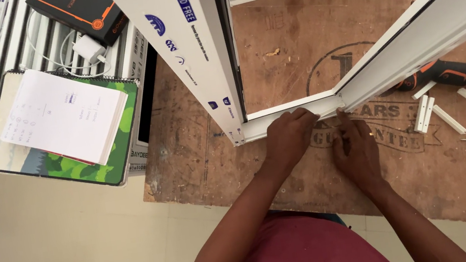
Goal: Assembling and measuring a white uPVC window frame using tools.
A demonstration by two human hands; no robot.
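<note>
- The white window frame lies on the plywood board; its near corner sits directly under both hands.
- The left hand is curled closed over the frame's bottom rail.
- The right hand pinches something small at the corner joint; what it is cannot be told.
- The frame looks stiff, light and smooth, best held by its rails.
- A cordless driver lies right of the frame.

White window frame, brown plywood board

Plywood board on tiled floor; carries white window frame, power tool, white offcuts.
</note>
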